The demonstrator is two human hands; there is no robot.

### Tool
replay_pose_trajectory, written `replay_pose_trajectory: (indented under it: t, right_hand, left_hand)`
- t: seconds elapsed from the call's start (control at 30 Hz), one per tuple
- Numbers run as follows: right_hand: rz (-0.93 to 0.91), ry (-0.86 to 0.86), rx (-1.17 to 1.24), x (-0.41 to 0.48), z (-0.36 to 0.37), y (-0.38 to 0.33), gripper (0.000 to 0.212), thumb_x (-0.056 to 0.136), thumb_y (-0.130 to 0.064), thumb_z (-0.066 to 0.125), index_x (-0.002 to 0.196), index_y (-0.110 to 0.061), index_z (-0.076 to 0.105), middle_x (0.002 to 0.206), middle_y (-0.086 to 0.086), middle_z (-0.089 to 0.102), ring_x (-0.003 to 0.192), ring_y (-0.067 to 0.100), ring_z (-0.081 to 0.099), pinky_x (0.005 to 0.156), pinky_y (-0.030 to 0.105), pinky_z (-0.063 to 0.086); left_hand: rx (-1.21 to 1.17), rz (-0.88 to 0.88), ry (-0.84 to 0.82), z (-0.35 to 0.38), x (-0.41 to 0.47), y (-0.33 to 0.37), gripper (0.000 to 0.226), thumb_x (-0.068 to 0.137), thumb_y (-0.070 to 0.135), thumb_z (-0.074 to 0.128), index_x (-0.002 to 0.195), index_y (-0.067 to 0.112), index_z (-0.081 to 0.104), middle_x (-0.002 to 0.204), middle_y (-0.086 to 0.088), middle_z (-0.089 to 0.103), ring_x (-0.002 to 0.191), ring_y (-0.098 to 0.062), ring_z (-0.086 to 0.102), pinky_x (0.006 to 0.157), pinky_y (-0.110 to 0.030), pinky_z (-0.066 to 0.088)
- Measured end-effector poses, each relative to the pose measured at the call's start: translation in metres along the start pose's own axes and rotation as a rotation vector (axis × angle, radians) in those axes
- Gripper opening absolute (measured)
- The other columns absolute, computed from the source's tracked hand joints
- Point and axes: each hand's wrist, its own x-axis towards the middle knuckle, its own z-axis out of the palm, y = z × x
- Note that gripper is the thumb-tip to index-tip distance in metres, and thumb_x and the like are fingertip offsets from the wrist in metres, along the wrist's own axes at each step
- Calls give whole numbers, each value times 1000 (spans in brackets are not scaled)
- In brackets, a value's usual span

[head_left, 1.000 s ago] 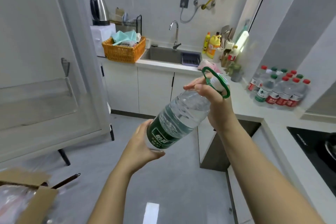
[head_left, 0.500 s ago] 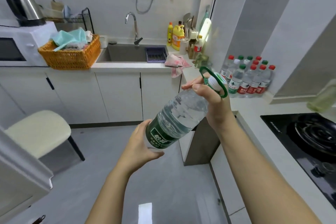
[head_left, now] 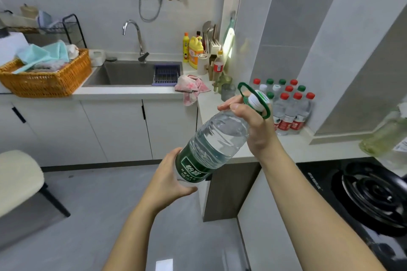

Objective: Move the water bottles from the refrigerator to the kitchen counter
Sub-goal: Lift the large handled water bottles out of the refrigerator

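Large clear water bottle (head_left: 217, 143), green label, white cap with green carry ring, tilted in the air before me; my left hand (head_left: 169, 182) cups its base, my right hand (head_left: 253, 125) grips its neck, short of the counter (head_left: 293, 145).

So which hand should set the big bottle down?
Probably the right hand: it grips the big bottle by its neck, nearest the counter. The left hand only cups the base.
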Motion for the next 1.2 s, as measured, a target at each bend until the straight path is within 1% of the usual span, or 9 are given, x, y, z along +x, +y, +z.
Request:
replay_pose_trajectory:
  t: [0.2,0.4,0.6,0.7,0.8,0.87,0.97,1.07,1.2]
  right_hand:
    - [30,4,-14,32,-66,15,19,73,-6,58,79,12,63,80,20,69,80,22,69,76,26,54]
    - [91,72,-33,48,-121,38,10,74,-7,59,75,2,63,80,18,68,80,20,70,76,25,53]
    - [115,173,-114,80,-159,66,5,71,-12,65,69,-8,66,78,9,70,81,18,70,76,22,53]
    - [138,222,-209,99,-172,90,6,71,-17,69,66,-19,69,75,2,73,79,14,70,73,25,54]
    - [183,311,-344,120,-187,114,34,67,-36,71,73,-3,66,81,19,72,79,27,69,76,41,56]
    - [227,368,-403,133,-195,130,37,65,-41,73,77,-6,68,83,14,74,83,27,71,76,36,57]
    - [279,414,-490,147,-205,154,12,75,-22,81,78,-17,71,81,1,76,81,17,73,75,32,58]
    - [291,435,-560,155,-211,170,22,80,-10,79,73,-27,68,76,-12,73,76,8,72,71,24,57]
    - [308,433,-606,169,-212,178,26,80,-7,79,75,-29,66,75,-16,70,72,-1,67,67,15,53]
  left_hand:
    - [-29,19,3,62,46,15,90,52,34,87,119,64,35,118,33,49,113,10,49,83,0,39]
    - [-64,10,-84,118,88,14,91,53,33,90,120,61,36,117,30,53,111,5,55,85,-13,48]
    - [-113,11,-203,170,152,2,93,53,31,90,117,66,34,117,38,51,110,13,53,78,-2,44]
    - [-119,4,-266,196,191,-8,92,52,37,90,121,59,35,119,37,51,110,15,51,81,-2,42]
    - [-137,-12,-348,221,228,-20,83,54,43,90,124,44,45,113,27,60,101,10,59,77,-11,50]
    - [-152,-10,-418,235,251,-25,68,60,43,89,117,33,55,101,19,67,85,5,64,68,-16,50]
    - [-154,42,-463,247,278,-27,64,62,49,88,118,35,58,104,19,70,90,3,67,71,-14,51]
    - [-193,87,-445,252,296,-33,75,54,44,89,115,62,49,113,38,59,101,16,58,76,0,41]
    - [-246,97,-460,269,311,-37,68,56,40,90,111,56,54,109,31,64,98,10,62,74,-2,44]
